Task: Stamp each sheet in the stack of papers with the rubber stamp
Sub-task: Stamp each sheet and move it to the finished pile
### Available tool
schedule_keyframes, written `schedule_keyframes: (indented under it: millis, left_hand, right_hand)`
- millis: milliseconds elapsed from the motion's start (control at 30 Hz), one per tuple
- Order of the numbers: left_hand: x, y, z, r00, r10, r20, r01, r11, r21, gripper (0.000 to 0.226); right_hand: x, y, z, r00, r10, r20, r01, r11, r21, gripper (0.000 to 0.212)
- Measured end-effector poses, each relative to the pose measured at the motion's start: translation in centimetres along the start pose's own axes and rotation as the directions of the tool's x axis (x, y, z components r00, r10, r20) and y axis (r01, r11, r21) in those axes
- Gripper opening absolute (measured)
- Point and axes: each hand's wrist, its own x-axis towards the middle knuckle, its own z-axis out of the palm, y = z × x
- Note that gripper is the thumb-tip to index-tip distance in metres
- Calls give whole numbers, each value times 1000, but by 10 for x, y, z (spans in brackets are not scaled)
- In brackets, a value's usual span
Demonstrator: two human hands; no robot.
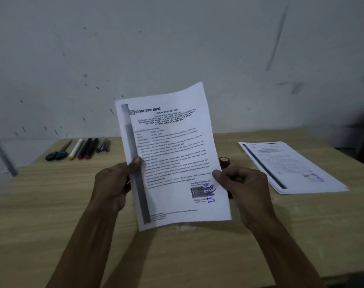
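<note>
I am at a pale wood-grain bench (52, 204) pushed against a scuffed, marked white wall (177, 38), in dim light. Along the bench's far left edge lies a row of small things, each with its long axis running from the far edge toward me: blue-handled scissors (59, 152) with the handles nearest me, then a white marker with a yellow end (75, 149), then two dark pens with red tips (87, 148), then a small dark tool (103, 145) I cannot make out. My left hand (114, 183) comes next, raised above the middle of the bench, thumb pressed on the front of the sheet's left margin and fingers curled behind it, so it is clamped on the paper. The sheet (172, 154) I hold is upright and lifted off the bench, its long axis running bottom to top and leaning a little to the left, letterhead at the top, printed side facing me, a grey band down its left edge and a blue stamp mark by the signature at its lower right. My right hand (241, 188) pinches the sheet's right edge, thumb on the front and fingers folded behind. Just past the sheet's right edge, above my right hand, the rubber stamp (224, 161) sits on the bench, dark and round, partly hidden. Farther right, near the bench's right edge, a stack of papers (291, 167) lies flat, its long axis angled from far left to near right, a blue mark on its near right corner.
</note>
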Motion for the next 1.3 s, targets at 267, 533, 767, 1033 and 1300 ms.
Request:
schedule_keyframes:
  millis: [267, 533, 767, 1033, 1300]
  left_hand:
    - [-8, 17, 40, 990, 130, 54, -135, 985, 106, 14]
    - [-30, 19, 132, 926, 238, 294, -337, 871, 357, 17]
    - [-33, -13, 233, 872, 244, 425, -437, 781, 446, 9]
    - [-13, -86, 332, 899, 123, 420, -374, 713, 593, 15]
    - [29, -144, 380, 940, 65, 335, -307, 586, 750, 21]
  right_hand:
    - [21, -7, -29, 992, -7, -125, -5, 996, -95, 16]
    - [67, -16, -111, 939, -129, -319, -49, 868, -494, 15]
    - [101, -8, -192, 869, -159, -469, -233, 705, -670, 18]
    - [150, 20, -253, 837, -49, -545, -442, 526, -726, 18]
    - [190, 53, -277, 885, 14, -466, -424, 438, -792, 24]
